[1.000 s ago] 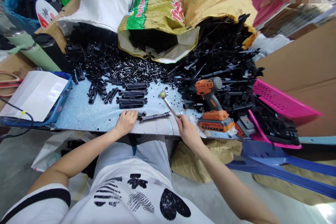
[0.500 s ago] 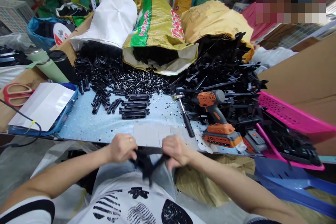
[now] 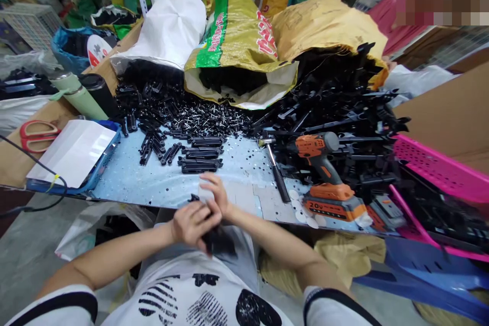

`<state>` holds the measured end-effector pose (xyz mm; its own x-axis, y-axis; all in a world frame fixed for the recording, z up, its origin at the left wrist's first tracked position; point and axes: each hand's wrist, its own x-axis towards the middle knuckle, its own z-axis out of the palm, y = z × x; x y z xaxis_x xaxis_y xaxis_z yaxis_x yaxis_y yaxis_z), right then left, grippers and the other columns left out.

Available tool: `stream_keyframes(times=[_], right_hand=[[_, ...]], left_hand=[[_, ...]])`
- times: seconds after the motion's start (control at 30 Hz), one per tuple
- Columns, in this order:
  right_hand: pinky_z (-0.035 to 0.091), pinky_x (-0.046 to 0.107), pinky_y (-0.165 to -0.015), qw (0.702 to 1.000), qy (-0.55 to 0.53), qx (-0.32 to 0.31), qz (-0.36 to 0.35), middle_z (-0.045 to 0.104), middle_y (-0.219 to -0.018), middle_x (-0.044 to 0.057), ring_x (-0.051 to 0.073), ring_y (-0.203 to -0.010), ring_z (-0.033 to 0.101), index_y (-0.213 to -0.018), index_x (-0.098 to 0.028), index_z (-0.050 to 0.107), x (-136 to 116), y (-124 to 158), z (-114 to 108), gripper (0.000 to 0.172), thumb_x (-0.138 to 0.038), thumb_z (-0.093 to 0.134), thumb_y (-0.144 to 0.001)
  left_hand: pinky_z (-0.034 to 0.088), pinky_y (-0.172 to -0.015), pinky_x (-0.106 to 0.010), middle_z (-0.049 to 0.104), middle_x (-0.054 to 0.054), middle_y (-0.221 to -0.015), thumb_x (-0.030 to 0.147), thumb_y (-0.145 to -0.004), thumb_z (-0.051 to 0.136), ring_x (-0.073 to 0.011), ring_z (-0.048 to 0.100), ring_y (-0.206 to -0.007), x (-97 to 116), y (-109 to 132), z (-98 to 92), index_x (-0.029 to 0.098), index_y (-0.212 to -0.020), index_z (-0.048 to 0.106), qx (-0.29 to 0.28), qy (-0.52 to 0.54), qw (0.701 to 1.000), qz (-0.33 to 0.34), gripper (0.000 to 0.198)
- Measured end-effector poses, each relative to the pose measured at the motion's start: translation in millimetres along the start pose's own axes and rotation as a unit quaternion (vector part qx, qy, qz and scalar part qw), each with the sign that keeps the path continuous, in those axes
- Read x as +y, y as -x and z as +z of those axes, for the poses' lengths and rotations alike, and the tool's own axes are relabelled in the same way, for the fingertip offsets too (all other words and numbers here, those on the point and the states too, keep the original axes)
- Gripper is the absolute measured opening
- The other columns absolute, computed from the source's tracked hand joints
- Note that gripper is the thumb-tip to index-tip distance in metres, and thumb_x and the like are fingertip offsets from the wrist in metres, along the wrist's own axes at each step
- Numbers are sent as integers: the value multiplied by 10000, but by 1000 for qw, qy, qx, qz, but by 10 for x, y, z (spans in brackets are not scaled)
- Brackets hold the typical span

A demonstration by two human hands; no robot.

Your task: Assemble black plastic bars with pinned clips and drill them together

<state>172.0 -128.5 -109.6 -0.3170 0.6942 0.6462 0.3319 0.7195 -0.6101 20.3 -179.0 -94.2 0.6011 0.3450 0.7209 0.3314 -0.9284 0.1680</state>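
Observation:
My left hand [image 3: 195, 221] is closed around a dark black plastic part [image 3: 220, 242] at the table's front edge, above my lap. Motion blurs the part, and the hand covers much of it. Just beyond, my right hand [image 3: 216, 194] reaches leftward over the edge, fingers apart and bent, with nothing visible in them; its lower side overlaps my left hand. In front of it lies a small stack of long black plastic pieces [image 3: 200, 164] on the light blue tabletop [image 3: 153, 183]. Loose black pieces [image 3: 153, 145] and a heap of metal pins [image 3: 214, 118] lie farther back.
To the right are a hammer [image 3: 278, 175], an orange cordless drill [image 3: 321, 163], a spare battery [image 3: 387, 209] and a pink basket [image 3: 439, 160]. Sacks [image 3: 233, 35] spill black parts along the back. On the left stand a blue tray with paper [image 3: 72, 153], scissors [image 3: 38, 135] and bottles [image 3: 82, 99].
My hands were apart, both on the dark part over my lap. The right hand has let go and moved left and up beside the left hand. The view has shifted slightly.

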Motion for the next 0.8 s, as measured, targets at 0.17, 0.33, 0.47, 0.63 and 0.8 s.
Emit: stream_keyframes(times=[0.17, 0.33, 0.47, 0.63, 0.8], right_hand=[[237, 489, -1056, 933, 265, -227, 90, 460, -1368, 103, 280, -1256, 390, -1274, -247, 532, 956, -1055, -346, 537, -587, 443, -867], [314, 418, -977, 891, 341, -270, 127, 490, -1354, 65, 271, -1172, 453, -1276, -300, 546, 1407, -1293, -163, 579, -655, 434, -833], [308, 419, -966, 890, 350, -273, 103, 522, -1317, 85, 268, -1142, 464, -1278, -258, 547, 1492, -1366, -104, 573, -625, 422, -856], [333, 364, -977, 946, 275, -155, 76, 560, -1262, 95, 225, -1132, 478, -1259, -199, 546, 1829, -1787, -414, 454, -475, 386, -936], [343, 372, -988, 861, 174, 152, 453, 517, -1230, 205, 220, -1137, 486, -1268, -2, 443, 2622, -2532, -1112, 482, -336, 482, -923]], left_hand=[[332, -1031, -507, 486, -203, -1335, 571, -824, 510, -360, 395, -1282, -527, -118, 261, 166, -1346, 454, -224, -175, 949, -135, 663], [236, -1069, -555, 339, -176, -1461, 617, -809, 490, -410, 270, -1342, -899, -308, 430, 171, -1405, 376, -290, -203, 913, -202, 752], [255, -1059, -545, 384, -192, -1429, 581, -848, 453, -404, 342, -1307, -1116, -433, 472, 164, -1392, 401, -303, -213, 905, -210, 687], [297, -1037, -537, 371, -188, -1437, 574, -848, 464, -408, 353, -1301, -1188, -449, 509, 190, -1397, 394, -302, -210, 911, -188, 674], [327, -1028, -523, 375, -174, -1438, 600, -835, 464, -395, 360, -1302, -1243, -405, 511, 201, -1391, 401, -281, -215, 921, -161, 687]])
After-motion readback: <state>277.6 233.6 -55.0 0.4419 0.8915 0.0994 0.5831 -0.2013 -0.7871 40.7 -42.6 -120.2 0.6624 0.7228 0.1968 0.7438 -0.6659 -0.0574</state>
